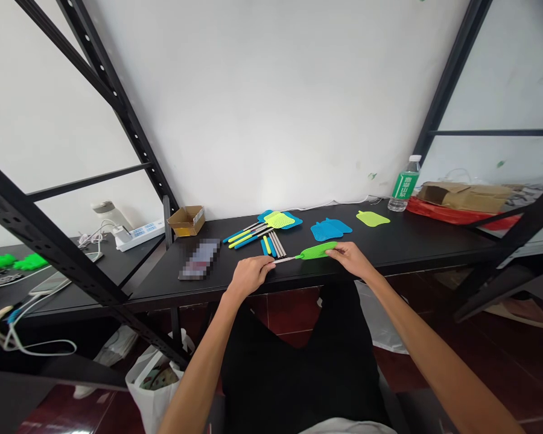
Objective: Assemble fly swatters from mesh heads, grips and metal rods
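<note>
Between my two hands is a fly swatter with a green head [315, 250] and a thin metal rod [285, 260], held just above the table's front edge. My left hand [252, 274] pinches the rod's end. With my right hand [350, 258] I grip the far edge of the green head. Beyond them lie loose metal rods [278, 244] beside short blue and yellow handles [266, 245]. Assembled swatters with blue and yellow-green heads [279, 220] are piled behind. Blue swatter heads [331, 229] lie further right, and a yellow-green head [373, 218] rests near the wall.
A small cardboard box [186, 221] and a blurred-out phone [200, 259] sit on the black table's left side. At the back right stands a water bottle [404, 184]. Black metal shelf posts rise on both sides. A power strip [140, 234] lies on the left.
</note>
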`<action>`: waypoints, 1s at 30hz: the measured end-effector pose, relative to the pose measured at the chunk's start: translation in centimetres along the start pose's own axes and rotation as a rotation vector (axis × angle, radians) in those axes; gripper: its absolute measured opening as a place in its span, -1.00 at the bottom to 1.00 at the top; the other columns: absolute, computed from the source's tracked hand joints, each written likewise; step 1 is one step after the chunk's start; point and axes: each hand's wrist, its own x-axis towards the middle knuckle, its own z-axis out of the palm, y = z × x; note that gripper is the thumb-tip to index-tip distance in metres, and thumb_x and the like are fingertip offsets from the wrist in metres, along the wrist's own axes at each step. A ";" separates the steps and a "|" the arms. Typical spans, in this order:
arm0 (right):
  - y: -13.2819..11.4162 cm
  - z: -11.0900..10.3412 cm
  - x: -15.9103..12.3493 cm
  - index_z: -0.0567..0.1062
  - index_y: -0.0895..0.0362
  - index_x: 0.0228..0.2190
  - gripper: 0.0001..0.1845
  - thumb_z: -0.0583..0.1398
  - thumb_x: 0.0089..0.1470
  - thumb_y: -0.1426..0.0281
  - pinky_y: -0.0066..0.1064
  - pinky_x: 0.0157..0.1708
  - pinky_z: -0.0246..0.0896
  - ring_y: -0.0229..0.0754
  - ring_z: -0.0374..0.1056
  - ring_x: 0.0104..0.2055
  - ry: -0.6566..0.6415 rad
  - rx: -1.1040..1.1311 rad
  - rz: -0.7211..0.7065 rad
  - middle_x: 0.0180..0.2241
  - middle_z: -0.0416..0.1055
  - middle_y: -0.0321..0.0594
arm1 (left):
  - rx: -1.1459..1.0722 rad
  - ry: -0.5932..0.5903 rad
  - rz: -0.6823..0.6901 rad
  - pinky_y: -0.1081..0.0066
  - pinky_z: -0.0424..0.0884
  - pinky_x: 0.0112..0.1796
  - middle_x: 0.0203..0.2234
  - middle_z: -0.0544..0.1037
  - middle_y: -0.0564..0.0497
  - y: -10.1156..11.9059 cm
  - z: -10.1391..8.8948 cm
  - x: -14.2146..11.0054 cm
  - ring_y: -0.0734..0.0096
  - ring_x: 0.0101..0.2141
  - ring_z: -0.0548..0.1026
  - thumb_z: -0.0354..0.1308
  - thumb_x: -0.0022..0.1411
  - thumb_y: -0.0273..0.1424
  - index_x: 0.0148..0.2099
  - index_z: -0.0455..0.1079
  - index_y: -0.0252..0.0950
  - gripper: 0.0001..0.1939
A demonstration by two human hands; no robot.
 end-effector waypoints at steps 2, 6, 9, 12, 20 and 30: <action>-0.2 0.0 0.0 0.57 0.12 -0.49 -0.60 0.22 0.09 0.05 -0.31 -0.35 0.21 -0.06 0.35 -0.37 -0.010 0.025 0.001 -0.48 0.47 -0.23 | -0.006 0.005 0.005 0.43 0.32 -0.21 -0.10 0.62 -0.02 0.0 0.0 0.0 0.22 -0.09 0.55 -0.15 0.46 -0.14 -0.01 0.50 -0.14 -0.58; -0.7 -0.1 0.0 0.56 0.11 -0.49 -0.60 0.26 0.03 0.02 -0.30 -0.39 0.22 -0.02 0.35 -0.37 -0.010 0.053 0.016 -0.54 0.44 -0.21 | -0.017 0.031 0.026 0.44 0.32 -0.21 -0.09 0.61 -0.02 0.1 0.1 0.0 0.23 -0.08 0.54 -0.16 0.47 -0.13 0.00 0.49 -0.16 -0.57; -1.0 0.0 0.1 0.57 0.09 -0.44 -0.61 0.27 0.02 0.00 -0.27 -0.41 0.24 0.02 0.36 -0.38 -0.012 0.078 0.032 -0.56 0.42 -0.20 | -0.013 0.051 0.039 0.44 0.32 -0.23 -0.10 0.61 -0.01 0.3 0.2 0.0 0.25 -0.10 0.54 -0.18 0.47 -0.13 0.00 0.49 -0.16 -0.56; -1.1 0.2 0.2 0.56 0.08 -0.39 -0.59 0.28 0.01 -0.03 -0.26 -0.43 0.24 0.01 0.34 -0.40 -0.003 0.103 0.061 -0.58 0.40 -0.20 | 0.005 0.046 0.032 0.45 0.31 -0.26 -0.11 0.60 -0.02 0.6 0.1 -0.1 0.28 -0.12 0.54 -0.20 0.48 -0.14 0.02 0.48 -0.15 -0.56; 0.0 -0.1 0.5 0.49 0.11 -0.33 -0.52 0.26 0.00 -0.06 -0.41 -0.55 0.04 -0.20 0.21 -0.47 0.203 0.287 0.223 -0.49 0.35 -0.27 | 0.007 0.055 -0.025 0.47 0.27 -0.31 -0.12 0.59 -0.02 1.1 -0.1 -0.1 0.29 -0.18 0.54 -0.15 0.46 -0.09 0.08 0.43 -0.12 -0.58; -0.9 -0.7 0.1 0.38 0.10 -0.45 -0.50 0.23 0.03 -0.10 -0.42 -0.54 0.05 -0.27 0.05 -0.50 0.059 0.239 0.132 -0.55 0.13 -0.37 | -0.007 0.087 -0.032 0.47 0.19 -0.37 -0.26 0.60 0.00 0.7 -0.4 -0.3 0.31 -0.25 0.54 -0.16 0.44 -0.03 0.08 0.49 -0.05 -0.53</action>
